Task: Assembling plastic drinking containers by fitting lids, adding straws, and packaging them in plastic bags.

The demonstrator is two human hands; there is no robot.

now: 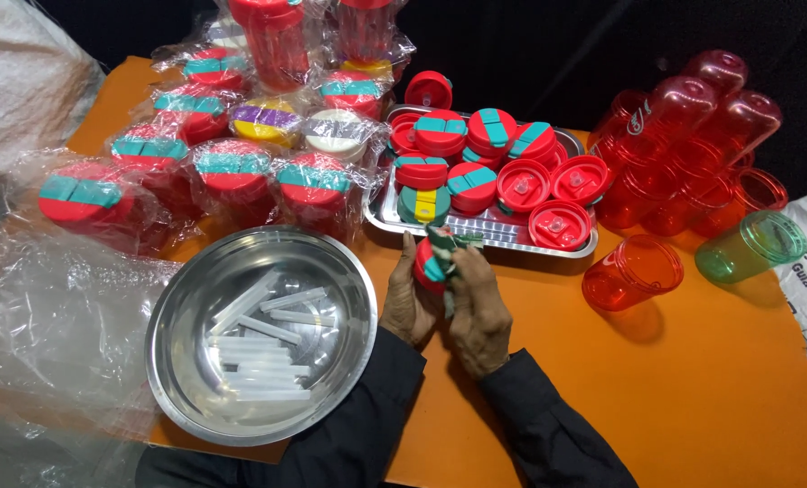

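An orange surface [693, 389] lies before a dark background, and it is crowded with parts of drinking bottles. Both hands meet just in front of the metal tray [381, 217]. The left hand [406, 303] and the right hand [478, 312] hold together one red lid with a teal flap [432, 264], a little above the surface, between the tray and the steel bowl [173, 380]. The fingers of both hands are closed around this lid; the left ones wrap its red rim and the right ones press on the teal part from the other side.

The lid is held on its edge, so its flat face looks roughly to the right, toward the right palm; the long axis of the teal flap runs about from the tray toward the person. Exactly how the flap sits I cannot tell, because the fingers cover much of it.

In my judgement the lid could slip out, as it is small and is pinched only at the rim; it would then fall on the loose red lids [523, 185] in the tray or roll toward the lying red bottles [634, 271]. A sleeve could also catch the bowl's rim and shake the clear straws [263, 348] inside. The wrapped finished bottles [232, 172] stand near on the left
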